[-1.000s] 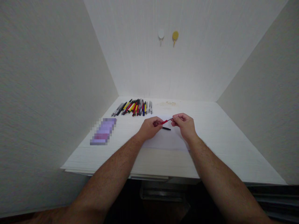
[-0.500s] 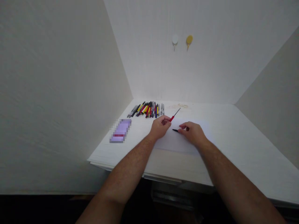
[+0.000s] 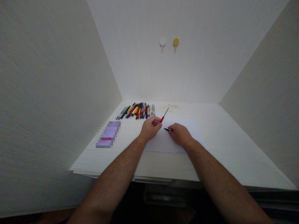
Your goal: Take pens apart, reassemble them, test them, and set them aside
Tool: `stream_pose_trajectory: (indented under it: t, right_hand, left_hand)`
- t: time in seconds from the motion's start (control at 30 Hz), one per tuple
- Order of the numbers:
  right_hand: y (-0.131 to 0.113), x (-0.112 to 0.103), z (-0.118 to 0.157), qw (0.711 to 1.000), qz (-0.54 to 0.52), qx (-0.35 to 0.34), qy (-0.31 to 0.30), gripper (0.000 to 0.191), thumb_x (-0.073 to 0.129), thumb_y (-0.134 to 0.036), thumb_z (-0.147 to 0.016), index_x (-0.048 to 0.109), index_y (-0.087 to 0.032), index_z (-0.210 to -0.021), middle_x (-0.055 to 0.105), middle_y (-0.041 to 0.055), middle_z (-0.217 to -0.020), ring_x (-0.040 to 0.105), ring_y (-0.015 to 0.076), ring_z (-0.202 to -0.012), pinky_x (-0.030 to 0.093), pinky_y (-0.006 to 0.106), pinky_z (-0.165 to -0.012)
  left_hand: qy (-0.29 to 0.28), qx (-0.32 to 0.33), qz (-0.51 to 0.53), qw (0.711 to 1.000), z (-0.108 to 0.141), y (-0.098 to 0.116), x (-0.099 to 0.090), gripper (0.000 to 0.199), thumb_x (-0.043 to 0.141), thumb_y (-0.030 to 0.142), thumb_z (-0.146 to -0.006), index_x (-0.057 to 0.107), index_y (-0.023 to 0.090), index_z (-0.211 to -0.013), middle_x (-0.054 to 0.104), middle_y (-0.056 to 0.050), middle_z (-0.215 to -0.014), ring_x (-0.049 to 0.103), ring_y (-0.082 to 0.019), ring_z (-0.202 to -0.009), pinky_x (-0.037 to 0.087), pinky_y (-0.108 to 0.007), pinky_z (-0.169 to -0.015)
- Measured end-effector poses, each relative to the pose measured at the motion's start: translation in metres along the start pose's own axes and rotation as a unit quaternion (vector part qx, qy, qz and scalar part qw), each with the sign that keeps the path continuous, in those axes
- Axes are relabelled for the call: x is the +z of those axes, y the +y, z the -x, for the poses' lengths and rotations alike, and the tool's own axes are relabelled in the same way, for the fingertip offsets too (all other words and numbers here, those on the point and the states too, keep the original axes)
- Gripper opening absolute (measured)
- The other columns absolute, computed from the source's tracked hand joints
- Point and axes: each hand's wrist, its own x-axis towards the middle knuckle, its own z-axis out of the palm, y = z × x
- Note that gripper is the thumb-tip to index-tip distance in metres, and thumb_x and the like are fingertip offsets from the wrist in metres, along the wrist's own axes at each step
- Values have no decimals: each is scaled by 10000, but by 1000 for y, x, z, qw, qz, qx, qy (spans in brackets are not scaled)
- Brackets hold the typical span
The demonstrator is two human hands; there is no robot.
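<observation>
My left hand (image 3: 150,129) is closed on the red barrel (image 3: 162,119) of a disassembled pen, and a thin refill (image 3: 166,110) sticks out of its far end, slanting up and to the right. Just to the right, my right hand (image 3: 181,134) pinches a black, pointed pen part (image 3: 166,129) between thumb and fingers, its tip toward my left hand. The two pen pieces are apart. Beneath both hands lies a white sheet of paper (image 3: 161,145) on the white desk.
Several pens (image 3: 140,110) in black, yellow, red and clear lie in a row at the back left. A pixelated purple rectangle (image 3: 108,133) is on the left side of the desk (image 3: 229,149). Two round hooks (image 3: 176,42) hang on the back wall, with side walls left and right.
The view has shifted, so the desk and hands appear further left. My right fingers have curled closer round the black pen part; my left hand keeps its hold on the red barrel.
</observation>
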Motion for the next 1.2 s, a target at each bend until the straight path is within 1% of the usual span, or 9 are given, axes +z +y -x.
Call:
stream_pose_trajectory:
  t: [0.1, 0.2, 0.3, 0.4, 0.47, 0.67, 0.83, 0.97, 1.2]
  right_hand:
    - [1, -2, -2, 996, -59, 9, 63, 260, 517, -205, -854, 683, -196, -1054, 669, 105, -997, 605, 210, -915, 441, 318, -802]
    - [4, -7, -4, 965, -209, 62, 147, 168, 544, -257, -821, 660, -189, -922, 661, 55, -815, 593, 173, -750, 455, 301, -698]
    - [8, -13, -7, 883, -407, 138, 188, 137, 599, -322, -761, 588, -195, -810, 585, -19, -598, 514, 121, -525, 417, 256, -528]
    - [11, -18, -9, 804, -535, 146, 216, 175, 651, -292, -691, 557, -204, -809, 559, -49, -558, 513, 108, -497, 402, 230, -474]
    - [11, -20, -9, 774, -573, 141, 228, 218, 676, -260, -655, 559, -208, -831, 573, -53, -582, 545, 111, -524, 422, 224, -476]
    - [7, -21, -7, 764, -595, 143, 203, 213, 698, -344, -694, 591, -187, -791, 636, -7, -650, 615, 126, -580, 478, 231, -503]
    - [13, -25, -7, 706, -641, 156, 258, 209, 715, -312, -683, 610, -185, -812, 664, 6, -703, 635, 121, -598, 496, 218, -500]
    - [16, -28, -8, 677, -664, 163, 271, 200, 717, -283, -670, 620, -183, -813, 676, 5, -708, 639, 115, -587, 501, 202, -479]
    - [16, -27, -8, 663, -678, 152, 279, 192, 731, -277, -669, 634, -174, -798, 676, 3, -693, 633, 109, -561, 502, 194, -456]
  left_hand:
    - [-9, -5, 6, 1000, 0, 1, 0, 162, 645, 222, -694, 622, 158, -841, 624, 2, -717, 568, -102, -625, 455, -214, -587]
    - [-18, -6, 8, 1000, 0, 1, 0, 163, 641, 227, -695, 622, 161, -843, 626, 3, -715, 564, -101, -611, 448, -212, -573]
    - [-21, -1, 2, 1000, 0, 0, 0, 157, 642, 227, -693, 623, 164, -835, 628, 4, -711, 563, -100, -610, 445, -211, -574]
    - [-38, 3, -12, 999, 1, 0, 0, 156, 645, 234, -698, 629, 162, -837, 633, 4, -705, 554, -96, -600, 440, -209, -570]
    - [-56, 3, -20, 998, 3, 1, 1, 167, 646, 240, -704, 639, 159, -850, 644, 0, -708, 551, -96, -591, 437, -209, -562]
    - [-79, 15, -33, 996, 5, 8, 1, 193, 631, 229, -720, 686, 164, -893, 700, -18, -770, 586, -108, -628, 467, -216, -591]
    - [-67, 29, -71, 995, 6, 9, -1, 202, 620, 225, -736, 711, 158, -903, 707, -20, -768, 588, -111, -632, 471, -216, -604]
    - [-68, 40, -86, 993, 5, 7, -1, 215, 611, 222, -746, 722, 160, -920, 711, -17, -765, 591, -110, -631, 471, -215, -603]
    - [-59, 52, -106, 991, 5, 9, -1, 221, 607, 209, -752, 730, 147, -925, 717, -26, -768, 577, -106, -618, 465, -214, -592]
